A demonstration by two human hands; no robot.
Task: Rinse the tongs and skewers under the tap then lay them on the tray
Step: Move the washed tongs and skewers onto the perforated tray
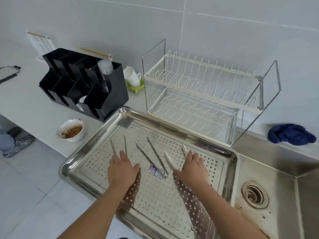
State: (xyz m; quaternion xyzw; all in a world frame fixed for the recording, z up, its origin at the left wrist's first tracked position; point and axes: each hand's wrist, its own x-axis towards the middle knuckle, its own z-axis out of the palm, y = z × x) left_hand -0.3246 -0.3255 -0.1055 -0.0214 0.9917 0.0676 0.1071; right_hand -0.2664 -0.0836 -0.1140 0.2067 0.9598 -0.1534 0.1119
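Observation:
A perforated steel tray (96, 149) lies on the counter beside the sink. On it lie a thin metal pair of tongs (119, 145) at the left, a longer metal pair (151, 156) in the middle, and a white-tipped pair (170, 159) at the right. My left hand (121, 171) is spread flat with straight fingers over the near end of the left tongs. My right hand (194, 168) is likewise flat, fingers over the white-tipped tongs. Neither hand grips anything. I cannot make out separate skewers.
A steel sink (276, 178) with its drain (255, 194) lies to the right. Behind the tray stands a white wire dish rack (198, 94). A black organiser (82, 87), a dirty sauce bowl (72, 130), white cups (133, 76) and a blue cloth (291, 134) sit around.

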